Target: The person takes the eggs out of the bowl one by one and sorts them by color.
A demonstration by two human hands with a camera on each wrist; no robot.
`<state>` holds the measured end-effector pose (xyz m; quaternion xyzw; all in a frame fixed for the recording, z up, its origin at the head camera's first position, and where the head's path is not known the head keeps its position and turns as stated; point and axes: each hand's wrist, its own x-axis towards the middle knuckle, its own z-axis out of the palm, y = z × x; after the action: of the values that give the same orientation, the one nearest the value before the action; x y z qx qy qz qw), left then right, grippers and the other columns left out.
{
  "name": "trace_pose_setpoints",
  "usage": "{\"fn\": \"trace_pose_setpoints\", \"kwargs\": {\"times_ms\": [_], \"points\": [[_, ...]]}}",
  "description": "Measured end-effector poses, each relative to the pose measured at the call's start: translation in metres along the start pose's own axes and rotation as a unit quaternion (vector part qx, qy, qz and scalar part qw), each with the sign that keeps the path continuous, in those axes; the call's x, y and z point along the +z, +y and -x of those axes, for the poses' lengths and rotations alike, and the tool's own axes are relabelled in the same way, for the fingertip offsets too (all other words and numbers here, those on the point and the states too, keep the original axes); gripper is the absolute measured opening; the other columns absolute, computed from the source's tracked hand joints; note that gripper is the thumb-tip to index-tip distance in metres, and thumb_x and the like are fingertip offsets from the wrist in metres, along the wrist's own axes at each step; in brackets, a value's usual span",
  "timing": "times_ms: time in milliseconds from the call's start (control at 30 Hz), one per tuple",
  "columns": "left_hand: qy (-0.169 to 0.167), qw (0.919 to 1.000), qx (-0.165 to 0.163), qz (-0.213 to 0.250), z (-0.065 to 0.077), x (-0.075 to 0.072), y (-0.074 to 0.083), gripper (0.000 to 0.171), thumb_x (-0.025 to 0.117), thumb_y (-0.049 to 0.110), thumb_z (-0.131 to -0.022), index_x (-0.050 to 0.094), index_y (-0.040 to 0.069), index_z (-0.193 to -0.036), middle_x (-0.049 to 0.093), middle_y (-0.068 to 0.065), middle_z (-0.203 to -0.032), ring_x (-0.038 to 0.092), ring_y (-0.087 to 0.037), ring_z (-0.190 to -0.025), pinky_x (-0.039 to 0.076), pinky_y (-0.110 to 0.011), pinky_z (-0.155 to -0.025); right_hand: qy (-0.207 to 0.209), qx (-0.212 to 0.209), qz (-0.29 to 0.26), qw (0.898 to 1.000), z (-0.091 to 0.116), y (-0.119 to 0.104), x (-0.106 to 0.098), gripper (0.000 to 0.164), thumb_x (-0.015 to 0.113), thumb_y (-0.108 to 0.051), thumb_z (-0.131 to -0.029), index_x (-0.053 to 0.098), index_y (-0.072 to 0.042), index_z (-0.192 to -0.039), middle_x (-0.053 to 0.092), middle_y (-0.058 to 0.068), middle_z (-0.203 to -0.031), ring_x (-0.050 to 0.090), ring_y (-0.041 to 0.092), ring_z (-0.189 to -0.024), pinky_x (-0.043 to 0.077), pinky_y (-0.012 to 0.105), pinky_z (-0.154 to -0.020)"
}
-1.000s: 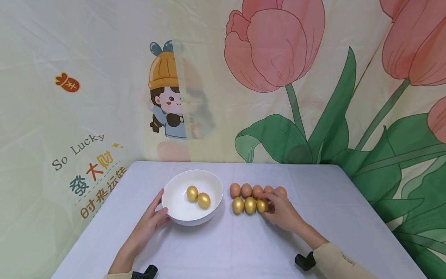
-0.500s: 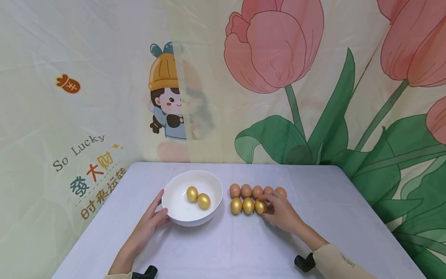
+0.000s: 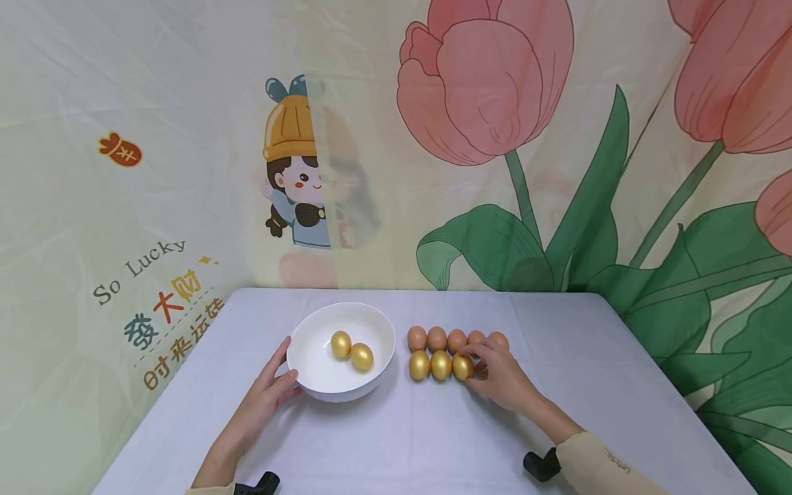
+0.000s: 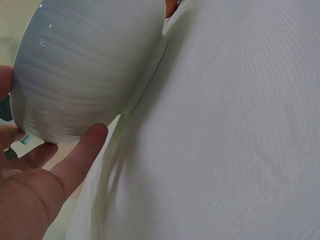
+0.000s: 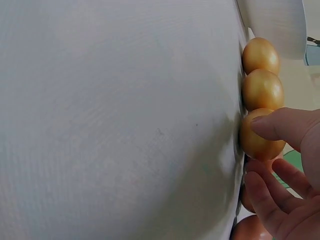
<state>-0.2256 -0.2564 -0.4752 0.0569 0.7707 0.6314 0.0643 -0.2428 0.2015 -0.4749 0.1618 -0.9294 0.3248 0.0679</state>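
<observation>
A white bowl (image 3: 322, 385) stands at the left of the table with two golden eggs (image 3: 341, 345) inside. My left hand (image 3: 262, 395) rests against the bowl's left side, fingers spread along its outer wall near the rim. To the right, three golden eggs (image 3: 441, 366) lie side by side in a front row. My right hand (image 3: 504, 378) holds the rightmost golden egg (image 5: 262, 142) of that row, thumb on its near side and index finger on its far side. The other fingers extend past it toward the brown eggs (image 3: 436, 339).
Several brown eggs form a second row behind the golden ones, the rightmost partly covered by my right hand. A white cloth (image 3: 396, 447) covers the table. Behind its back edge hangs a printed backdrop (image 3: 383, 206) with tulips. Each wrist carries a black camera mount (image 3: 542, 465).
The front row of golden eggs has shifted slightly left, along with my right hand's fingertips on the end egg. My left hand and the bowl stay in place.
</observation>
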Motion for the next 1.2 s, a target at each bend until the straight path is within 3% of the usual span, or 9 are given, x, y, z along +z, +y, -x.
{"fn": "trace_pose_setpoints", "kwargs": {"times_ms": [267,533,733,967,1200], "points": [[0.000,1.0000,-0.003,0.000,0.000,0.001,0.001,0.073,0.049,0.026,-0.113,0.008,0.024,-0.173,0.000,-0.017,-0.178,0.039,-0.046,-0.152,0.054,-0.045,-0.113,-0.003,-0.015,-0.005,1.000,0.004,-0.002,-0.011,0.057,0.093,0.000,-0.078,0.072,-0.007,-0.130,0.058,0.011,-0.109,0.067,0.021,-0.090,0.065,0.035,-0.078],[0.000,1.0000,-0.003,0.000,-0.001,0.001,0.000,0.073,0.049,0.027,-0.113,0.008,0.024,-0.173,0.000,-0.016,-0.179,0.040,-0.046,-0.151,0.054,-0.043,-0.113,0.019,-0.063,-0.008,0.998,-0.002,-0.017,-0.023,0.048,0.090,0.003,-0.078,0.071,-0.006,-0.121,0.064,0.014,-0.112,0.067,0.028,-0.090,0.066,0.040,-0.075],[0.003,0.9999,-0.008,-0.005,-0.001,0.000,-0.001,0.073,0.049,0.028,-0.113,0.008,0.025,-0.173,0.002,-0.017,-0.178,0.043,-0.046,-0.149,0.055,-0.044,-0.113,0.023,-0.068,-0.026,0.997,-0.013,-0.045,-0.026,0.050,0.091,-0.001,-0.080,0.073,-0.010,-0.126,0.065,0.003,-0.113,0.067,0.027,-0.090,0.063,0.028,-0.075],[0.003,1.0000,-0.006,-0.005,0.000,0.001,0.001,0.072,0.049,0.028,-0.113,0.008,0.024,-0.173,0.003,-0.018,-0.178,0.042,-0.047,-0.149,0.054,-0.045,-0.113,-0.007,-0.084,-0.066,0.994,-0.033,-0.081,-0.020,0.046,0.087,-0.003,-0.085,0.073,-0.012,-0.128,0.064,0.004,-0.117,0.071,0.029,-0.096,0.067,0.044,-0.082],[0.000,1.0000,-0.004,-0.004,0.001,0.000,0.003,0.073,0.049,0.030,-0.113,0.007,0.024,-0.173,0.001,-0.019,-0.178,0.039,-0.048,-0.151,0.053,-0.045,-0.114,-0.042,-0.073,-0.113,0.990,-0.057,-0.113,-0.007,0.050,0.087,-0.007,-0.087,0.070,-0.010,-0.134,0.064,0.006,-0.125,0.072,0.030,-0.099,0.067,0.033,-0.082]]}}
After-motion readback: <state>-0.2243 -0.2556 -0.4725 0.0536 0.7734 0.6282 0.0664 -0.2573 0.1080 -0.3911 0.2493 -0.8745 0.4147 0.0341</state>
